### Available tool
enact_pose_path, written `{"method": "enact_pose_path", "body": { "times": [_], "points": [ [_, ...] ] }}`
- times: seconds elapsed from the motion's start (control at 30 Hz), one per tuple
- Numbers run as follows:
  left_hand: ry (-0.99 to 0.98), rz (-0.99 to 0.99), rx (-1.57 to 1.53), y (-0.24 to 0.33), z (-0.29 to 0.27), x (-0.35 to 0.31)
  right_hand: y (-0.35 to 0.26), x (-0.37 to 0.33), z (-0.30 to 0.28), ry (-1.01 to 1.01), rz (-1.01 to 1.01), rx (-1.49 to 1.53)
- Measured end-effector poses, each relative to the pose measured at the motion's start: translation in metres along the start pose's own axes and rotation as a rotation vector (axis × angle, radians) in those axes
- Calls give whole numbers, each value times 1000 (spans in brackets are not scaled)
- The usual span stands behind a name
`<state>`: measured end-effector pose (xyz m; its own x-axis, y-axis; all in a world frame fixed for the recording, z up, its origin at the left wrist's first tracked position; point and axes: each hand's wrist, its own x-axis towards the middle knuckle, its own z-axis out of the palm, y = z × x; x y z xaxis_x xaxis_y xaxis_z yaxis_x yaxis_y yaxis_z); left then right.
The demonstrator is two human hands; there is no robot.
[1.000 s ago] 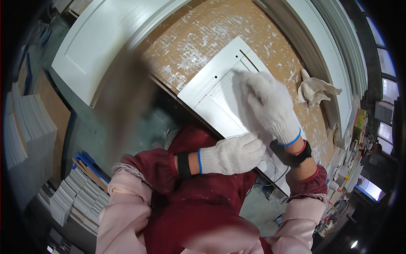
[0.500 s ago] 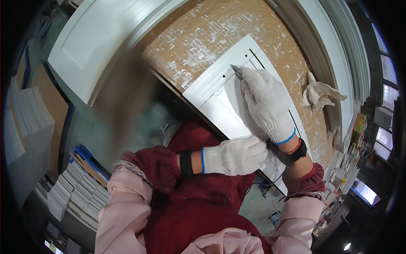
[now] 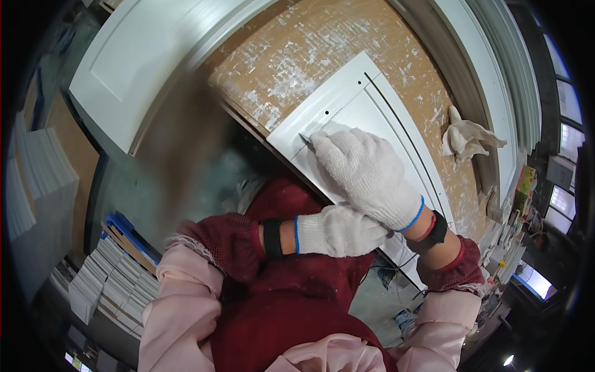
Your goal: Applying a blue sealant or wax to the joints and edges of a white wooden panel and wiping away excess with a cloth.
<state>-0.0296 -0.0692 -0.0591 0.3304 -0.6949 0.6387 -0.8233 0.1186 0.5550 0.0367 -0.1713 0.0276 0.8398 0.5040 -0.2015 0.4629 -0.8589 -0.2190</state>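
Observation:
A white door panel (image 3: pixel 336 127) with a raised frame, dark slots along its right side and small holes lies slanted on a worn board. My right hand (image 3: pixel 365 170), in a white knit glove, is closed round a small pointed metal blade (image 3: pixel 304 137). Only the blade's grey tip shows, against the panel's left frame; its handle is hidden in the glove. My left hand (image 3: pixel 341 230), gloved too, rests curled at the panel's near edge. My right hand and wrist partly cover its fingers, so what it grips cannot be made out.
Paint-scuffed brown board (image 3: pixel 291 68) lies beneath the panel. A crumpled cream cloth (image 3: pixel 468 136) is on its right side. White panels (image 3: pixel 133 59) stand at the upper left, with more stacked at the right. White strips (image 3: pixel 114 279) are piled at the lower left.
My right hand has moved left and toward me with the blade, from the panel's inner area to its left frame. My left hand has stayed nearly still.

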Motion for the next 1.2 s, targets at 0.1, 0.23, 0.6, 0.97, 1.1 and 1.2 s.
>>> {"method": "enact_pose_path", "body": {
  "times": [0.1, 0.23, 0.6, 0.97, 1.1, 1.2],
  "points": [
    [88, 54, 74, 0, 1, -1, 8, 6, -9, 153, 149, 125],
    [-129, -53, -62, 5, 5, -5, 4, 13, -12, 99, 115, 47],
    [-32, 128, 67, -1, -1, 1, 29, -27, -22, 158, 97, 312],
    [43, 44, 23, 0, 1, -1, 26, -24, -6, 21, 3, 292],
    [-39, 88, 35, 0, -1, -1, 26, -18, -6, 38, -18, 275],
    [-79, 102, 97, 0, -2, 0, 29, -14, -5, 21, -15, 305]
  ]
}}
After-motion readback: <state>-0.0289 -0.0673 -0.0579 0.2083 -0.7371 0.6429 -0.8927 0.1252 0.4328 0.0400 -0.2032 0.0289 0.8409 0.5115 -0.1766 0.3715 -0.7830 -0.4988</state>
